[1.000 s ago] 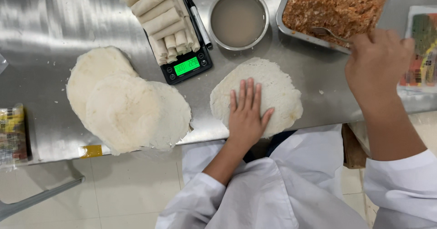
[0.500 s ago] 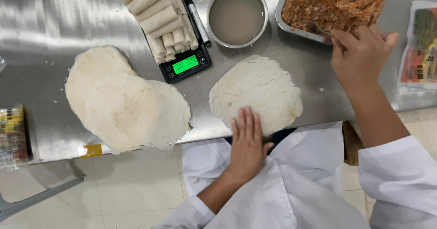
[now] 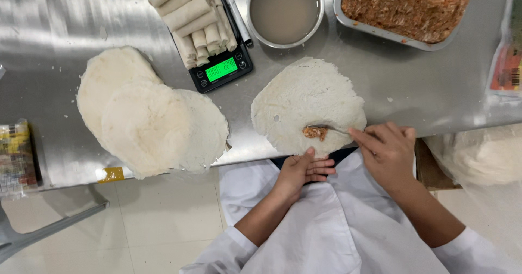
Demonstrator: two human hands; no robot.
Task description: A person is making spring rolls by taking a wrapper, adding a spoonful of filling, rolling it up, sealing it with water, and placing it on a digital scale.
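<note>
Head view: my right hand (image 3: 387, 150) grips a spoon (image 3: 333, 128), laying filling (image 3: 315, 132) on the wrapper (image 3: 304, 102) at the bench (image 3: 424, 97) edge; my left hand (image 3: 302, 171) rests flat, empty, at its near rim. Filling step; next calls for an even spread.

White wrapper (image 3: 304, 100); orange-brown filling (image 3: 314, 132); scale (image 3: 220, 70) black, green display; grey steel table (image 3: 81, 18).

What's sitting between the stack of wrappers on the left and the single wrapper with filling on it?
In the head view, only bare steel table separates the stack of wrappers from the single wrapper.
</note>
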